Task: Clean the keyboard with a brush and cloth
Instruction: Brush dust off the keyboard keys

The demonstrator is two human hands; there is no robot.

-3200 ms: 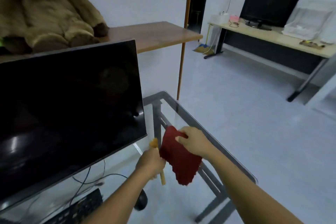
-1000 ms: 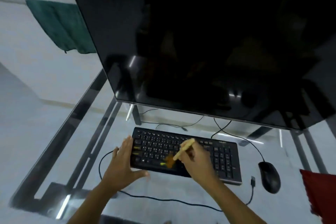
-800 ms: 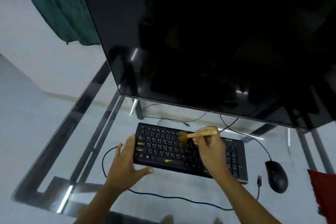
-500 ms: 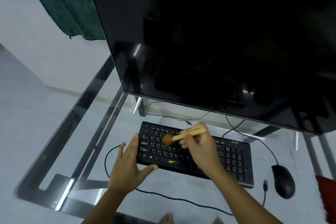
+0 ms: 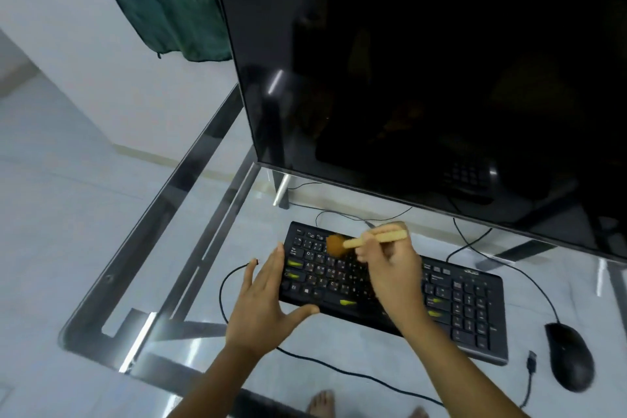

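1. Head view, surroundings: a large dark monitor [image 5: 424,71] fills the upper right. Its lower edge overhangs the back of the glass desk [image 5: 149,220], close above the keyboard [image 5: 458,305]. A black mouse [image 5: 571,355] lies just right of the keyboard, and a loose USB plug [image 5: 532,358] rests between them. A black cable [image 5: 339,372] loops round the keyboard's left end and runs along the desk's near side. A green towel [image 5: 163,0] hangs at the upper left, beyond the desk. Bare toes [image 5: 322,400] show through the glass at the bottom.

2. Head view, hands: the left hand [image 5: 264,302] lies flat with its fingers straight against the keyboard's left end and its thumb spread along the front edge. It grips nothing. The right hand [image 5: 393,275] has its fingers curled and pinching the wooden handle of the brush [image 5: 366,241]. The brush's brown bristles rest on the upper-left keys.

3. Head view, room: bare glass lies left of the keyboard as far as the metal frame. There is a narrower strip in front of it, crossed by the cable.

4. Head view, writing: the key legends and a small logo at the keyboard's upper right are too small to read. Several keys carry yellow-green marks [image 5: 295,263].
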